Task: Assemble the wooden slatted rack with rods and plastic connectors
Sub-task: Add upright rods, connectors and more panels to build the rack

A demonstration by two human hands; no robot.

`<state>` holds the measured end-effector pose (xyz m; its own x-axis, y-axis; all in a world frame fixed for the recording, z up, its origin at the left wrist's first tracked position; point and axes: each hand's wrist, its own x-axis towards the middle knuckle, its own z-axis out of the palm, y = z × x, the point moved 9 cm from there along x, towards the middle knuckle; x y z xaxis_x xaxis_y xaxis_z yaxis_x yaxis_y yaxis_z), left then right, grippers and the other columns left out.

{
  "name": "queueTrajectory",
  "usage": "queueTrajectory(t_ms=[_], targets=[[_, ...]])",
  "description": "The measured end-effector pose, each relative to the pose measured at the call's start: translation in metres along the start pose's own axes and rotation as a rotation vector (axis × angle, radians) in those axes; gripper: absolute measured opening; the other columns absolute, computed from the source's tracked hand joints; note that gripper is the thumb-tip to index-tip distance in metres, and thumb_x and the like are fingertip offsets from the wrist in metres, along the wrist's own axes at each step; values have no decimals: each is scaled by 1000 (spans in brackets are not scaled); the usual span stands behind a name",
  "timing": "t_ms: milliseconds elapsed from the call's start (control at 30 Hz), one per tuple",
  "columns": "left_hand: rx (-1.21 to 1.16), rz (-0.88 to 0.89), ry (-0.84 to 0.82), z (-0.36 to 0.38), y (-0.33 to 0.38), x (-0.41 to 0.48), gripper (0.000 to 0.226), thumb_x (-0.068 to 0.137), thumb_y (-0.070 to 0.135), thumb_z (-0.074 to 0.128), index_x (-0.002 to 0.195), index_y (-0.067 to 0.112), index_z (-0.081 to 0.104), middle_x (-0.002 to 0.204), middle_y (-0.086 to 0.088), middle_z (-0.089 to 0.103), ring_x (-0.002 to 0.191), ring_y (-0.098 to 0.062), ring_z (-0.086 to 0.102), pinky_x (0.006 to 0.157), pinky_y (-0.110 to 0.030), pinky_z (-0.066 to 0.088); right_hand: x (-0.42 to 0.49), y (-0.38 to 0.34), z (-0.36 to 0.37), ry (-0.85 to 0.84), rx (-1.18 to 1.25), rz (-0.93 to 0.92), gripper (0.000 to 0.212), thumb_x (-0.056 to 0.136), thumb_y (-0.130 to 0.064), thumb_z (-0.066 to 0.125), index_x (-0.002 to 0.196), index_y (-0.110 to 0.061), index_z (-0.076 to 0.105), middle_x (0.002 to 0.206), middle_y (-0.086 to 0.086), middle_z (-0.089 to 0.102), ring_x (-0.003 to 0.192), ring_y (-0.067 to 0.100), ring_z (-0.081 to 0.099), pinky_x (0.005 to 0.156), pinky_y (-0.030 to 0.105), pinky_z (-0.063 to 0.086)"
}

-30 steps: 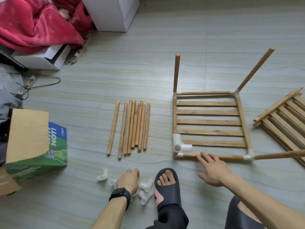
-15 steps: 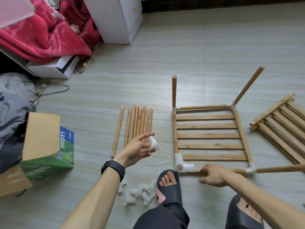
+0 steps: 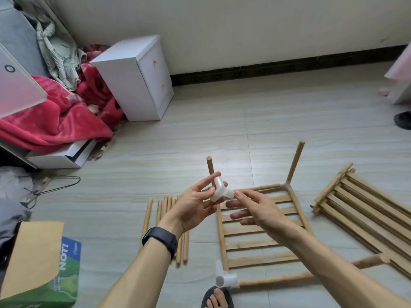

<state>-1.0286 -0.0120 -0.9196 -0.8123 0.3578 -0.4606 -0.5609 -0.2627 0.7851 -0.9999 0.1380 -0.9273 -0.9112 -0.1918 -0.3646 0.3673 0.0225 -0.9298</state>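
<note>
My left hand (image 3: 195, 207) holds a white three-way plastic connector (image 3: 220, 192) up in front of me, thumb and fingers around it. My right hand (image 3: 255, 207) is beside it, its fingertips touching the connector's right arm. Below on the floor lies the partly built slatted rack (image 3: 255, 243), with two rods (image 3: 294, 161) standing up from its far corners and a white connector (image 3: 225, 278) on its near left corner. Loose wooden rods (image 3: 148, 216) lie left of the rack, partly hidden by my left arm.
A second slatted panel (image 3: 364, 207) lies on the floor at the right. A green cardboard box (image 3: 42, 265) sits at the near left. A white cabinet (image 3: 138, 78), red blankets (image 3: 51, 123) and a wall stand at the back left. My sandalled foot (image 3: 216, 297) is at the bottom.
My left hand lifted a connector from the pile by my foot up to chest height. My right hand left the rack's front rod and came up to the connector. My view tilted upward.
</note>
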Motion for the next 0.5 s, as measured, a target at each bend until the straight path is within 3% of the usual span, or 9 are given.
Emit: queueTrajectory(t_ms=[133, 500], targets=[[99, 10, 20, 8, 4, 16, 39, 101, 6, 54, 134, 26, 64, 128, -5, 70, 88, -19, 70, 66, -26, 42, 12, 3, -11, 83, 155, 9, 29, 100, -35, 62, 117, -13, 66, 104, 3, 77, 84, 20, 74, 79, 34, 58], [92, -27, 158, -16, 6, 58, 27, 103, 7, 51, 124, 13, 66, 107, -9, 74, 70, -18, 65, 55, -24, 43, 61, 16, -5, 42, 266, 61, 25, 99, -31, 65, 113, -12, 70, 101, 10, 77, 77, 17, 69, 75, 30, 56]])
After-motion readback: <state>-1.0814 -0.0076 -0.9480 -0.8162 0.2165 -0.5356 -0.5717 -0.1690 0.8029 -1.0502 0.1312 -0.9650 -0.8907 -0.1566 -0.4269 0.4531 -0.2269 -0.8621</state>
